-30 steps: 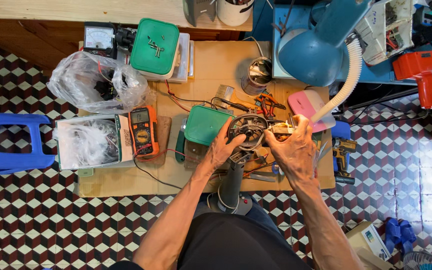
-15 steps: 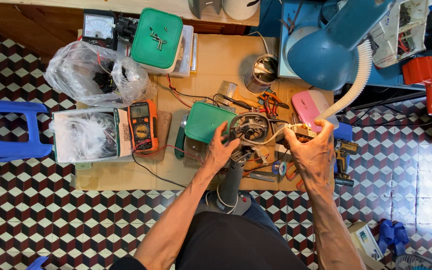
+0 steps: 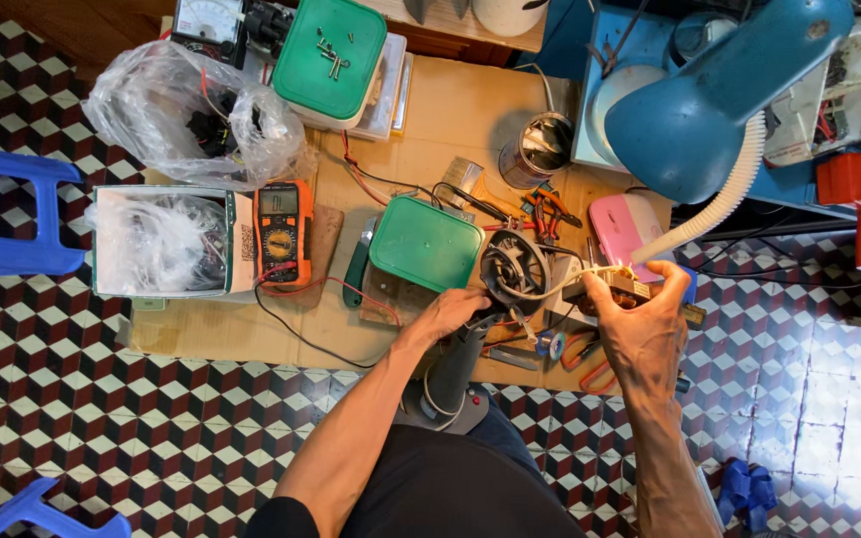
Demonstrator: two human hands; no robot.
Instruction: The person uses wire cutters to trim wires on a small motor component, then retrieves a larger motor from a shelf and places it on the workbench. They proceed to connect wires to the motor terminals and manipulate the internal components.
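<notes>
**Fingers part ways over the motor**

Fingers (image 3: 605, 289) of the right hand (image 3: 640, 334) are pinched on a small dark part (image 3: 622, 291) with pale wires, and that hand has drifted further right than it was half a second back, away from the round motor (image 3: 513, 267). The left hand (image 3: 452, 311) has slid down off the motor's face; it now rests just below and left of it, fingers loosely curled on the worktop (image 3: 450, 110) edge, gripping nothing I can make out. A pale wire still runs from the motor across to the pinched part. Red-handled pliers (image 3: 590, 364) lie below the right hand. Just beyond the left hand sits a green lid (image 3: 426, 244), touching the motor's left side. Further left is an orange multimeter (image 3: 282, 231); further back, a tin can (image 3: 535, 149).
</notes>
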